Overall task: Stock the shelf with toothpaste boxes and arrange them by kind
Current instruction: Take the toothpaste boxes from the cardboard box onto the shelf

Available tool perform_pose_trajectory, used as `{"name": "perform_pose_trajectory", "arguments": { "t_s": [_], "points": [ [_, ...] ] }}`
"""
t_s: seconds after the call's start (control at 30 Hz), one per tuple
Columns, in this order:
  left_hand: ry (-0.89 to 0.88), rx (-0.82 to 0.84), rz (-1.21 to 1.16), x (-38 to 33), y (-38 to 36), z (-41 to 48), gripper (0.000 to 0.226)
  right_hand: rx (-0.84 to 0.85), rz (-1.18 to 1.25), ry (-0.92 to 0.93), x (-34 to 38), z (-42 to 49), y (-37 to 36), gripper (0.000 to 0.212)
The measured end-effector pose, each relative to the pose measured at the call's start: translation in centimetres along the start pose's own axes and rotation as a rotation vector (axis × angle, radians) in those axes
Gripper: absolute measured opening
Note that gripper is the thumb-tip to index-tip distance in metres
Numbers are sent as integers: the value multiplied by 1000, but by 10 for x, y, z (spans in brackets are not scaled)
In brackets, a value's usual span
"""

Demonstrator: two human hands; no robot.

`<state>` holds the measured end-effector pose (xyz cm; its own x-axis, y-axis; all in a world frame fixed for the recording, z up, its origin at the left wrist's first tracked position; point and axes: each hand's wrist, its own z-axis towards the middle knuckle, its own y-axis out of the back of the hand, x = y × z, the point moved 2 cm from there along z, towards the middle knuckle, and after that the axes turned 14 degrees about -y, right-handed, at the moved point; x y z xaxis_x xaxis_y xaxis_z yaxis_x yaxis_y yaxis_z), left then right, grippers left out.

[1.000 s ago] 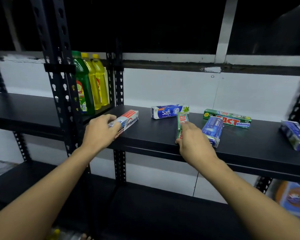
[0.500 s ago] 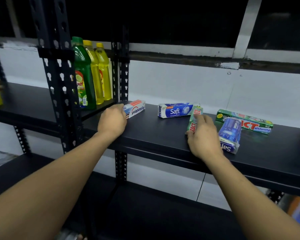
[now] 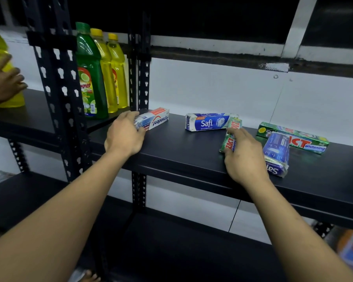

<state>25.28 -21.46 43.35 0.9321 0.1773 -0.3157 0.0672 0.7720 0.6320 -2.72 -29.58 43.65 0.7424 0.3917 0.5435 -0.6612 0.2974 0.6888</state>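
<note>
Pepsodent box has shifted rearward on the shelf, left grip clasping its near end; right grip holds the small Zact box, lying flat, far end against the Safi box.

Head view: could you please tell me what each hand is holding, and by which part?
The left hand grips the Pepsodent box by its left end; the right hand holds the small green Zact box around its near end.
</note>
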Motion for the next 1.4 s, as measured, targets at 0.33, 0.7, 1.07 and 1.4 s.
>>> {"name": "perform_pose_trajectory", "arguments": {
  "t_s": [0.33, 0.7, 1.07, 1.4],
  "points": [
    [10, -136, -128, -21, 17, -50, 58, -103, 73, 13, 7, -16, 10, 46],
    [-496, 0, -69, -106, 44, -156, 40, -183, 133, 389, -21, -136, 23, 37],
    [-458, 631, -46, -93, -64, -306, 41, 326, -155, 171, -152, -254, -56, 46],
    [-348, 1229, -88, -45, -157, -473, 37, 902, -446, -164, -271, -355, -123, 57]
  ]
}}
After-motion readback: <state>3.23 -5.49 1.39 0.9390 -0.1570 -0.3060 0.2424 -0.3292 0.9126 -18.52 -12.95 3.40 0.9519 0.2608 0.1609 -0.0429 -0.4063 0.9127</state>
